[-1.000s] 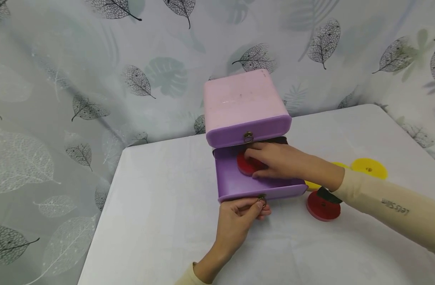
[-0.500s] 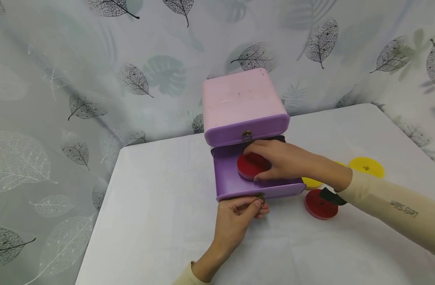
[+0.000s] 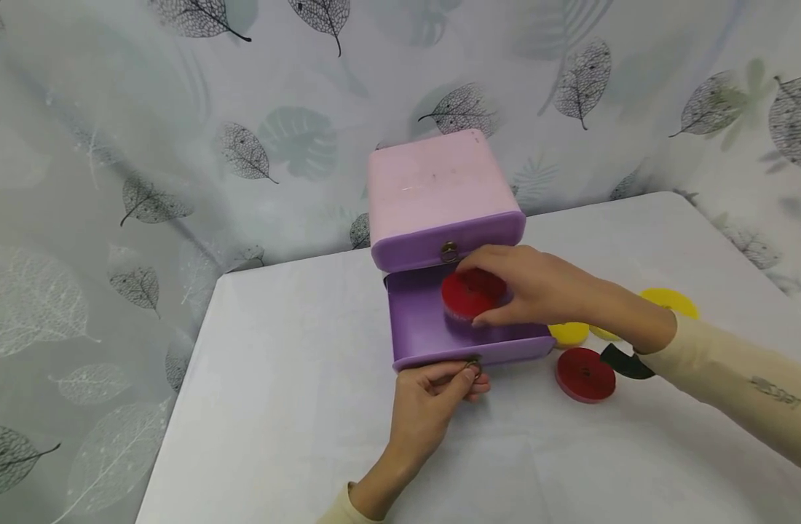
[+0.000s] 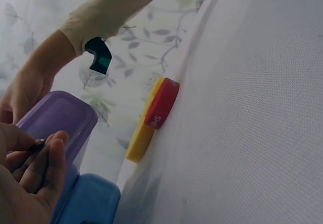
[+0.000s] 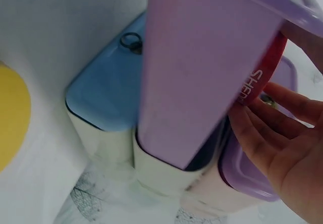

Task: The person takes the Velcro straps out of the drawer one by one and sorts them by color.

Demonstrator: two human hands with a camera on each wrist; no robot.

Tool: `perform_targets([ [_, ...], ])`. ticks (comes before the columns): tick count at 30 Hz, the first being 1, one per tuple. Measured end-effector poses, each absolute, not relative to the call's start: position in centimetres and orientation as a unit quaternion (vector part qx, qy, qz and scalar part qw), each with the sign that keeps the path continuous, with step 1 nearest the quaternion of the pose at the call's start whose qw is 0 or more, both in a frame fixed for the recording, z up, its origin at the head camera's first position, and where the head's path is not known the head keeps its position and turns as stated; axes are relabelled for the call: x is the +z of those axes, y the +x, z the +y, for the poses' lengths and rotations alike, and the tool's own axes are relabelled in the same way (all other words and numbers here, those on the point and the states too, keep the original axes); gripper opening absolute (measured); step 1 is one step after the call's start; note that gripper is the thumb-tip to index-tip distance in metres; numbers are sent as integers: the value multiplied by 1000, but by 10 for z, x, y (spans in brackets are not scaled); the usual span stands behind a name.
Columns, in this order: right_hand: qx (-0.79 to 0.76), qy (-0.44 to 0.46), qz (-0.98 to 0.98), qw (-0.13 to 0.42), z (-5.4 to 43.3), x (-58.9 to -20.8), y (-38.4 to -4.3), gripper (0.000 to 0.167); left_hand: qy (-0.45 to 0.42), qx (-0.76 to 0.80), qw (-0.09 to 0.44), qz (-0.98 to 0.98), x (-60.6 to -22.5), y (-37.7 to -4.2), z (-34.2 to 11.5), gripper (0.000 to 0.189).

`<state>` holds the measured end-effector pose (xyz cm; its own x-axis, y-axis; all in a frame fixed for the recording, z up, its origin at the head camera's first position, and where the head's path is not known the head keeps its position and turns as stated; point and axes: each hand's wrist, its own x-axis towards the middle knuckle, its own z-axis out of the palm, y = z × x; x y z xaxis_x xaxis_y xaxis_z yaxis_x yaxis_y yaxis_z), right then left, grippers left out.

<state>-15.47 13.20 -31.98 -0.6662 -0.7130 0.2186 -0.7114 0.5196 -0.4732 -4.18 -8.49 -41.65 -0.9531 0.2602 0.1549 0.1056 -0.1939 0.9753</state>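
A purple drawer [image 3: 410,324] stands pulled out of a stacked chest, below the pink top box [image 3: 440,178]. At its front, my left hand [image 3: 421,411] pinches the small ring pull with thumb and fingers. My right hand [image 3: 538,282] reaches over the drawer and grips a red disc [image 3: 467,300] by its edge, thumb on the near side. In the right wrist view, white letters show on the rim of this red disc [image 5: 260,77], between fingers and drawer wall. A second red disc [image 3: 585,375] lies on the table right of the drawer.
Several yellow discs [image 3: 569,334] lie on the white table [image 3: 296,364] beyond the second red one, partly behind the right forearm. A blue drawer front [image 5: 108,90] sits beneath the purple drawer. Leaf-patterned cloth [image 3: 296,138] hangs behind the table.
My right hand has risen slightly and shifted right with the red disc, which now shows more of itself above the drawer floor. The left hand keeps its hold on the ring pull.
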Motion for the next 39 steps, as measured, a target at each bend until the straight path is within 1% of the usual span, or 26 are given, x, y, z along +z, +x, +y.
perform_targets([
  [6, -265, -393, 881, -3, 140, -308, -147, 63, 141, 759, 52, 634, -416, -42, -86, 18],
  [15, -259, -386, 885, -32, 156, -296, -133, 61, 144, 758, 43, 635, -416, -42, -87, 18],
  [18, -254, -379, 889, -40, 164, -293, -127, 61, 146, 757, 42, 636, -416, -42, -87, 20],
  [22, -248, -358, 898, -55, 178, -290, -120, 66, 149, 755, 35, 637, -415, -43, -87, 18],
  [26, -249, -339, 905, -66, 192, -290, -114, 69, 148, 753, 39, 639, -414, -43, -88, 19],
  [31, -255, -324, 909, -64, 207, -296, -108, 71, 146, 748, 44, 646, -413, -43, -89, 21],
  [39, -248, -294, 921, -63, 226, -313, -100, 79, 143, 744, 43, 652, -413, -44, -91, 20],
])
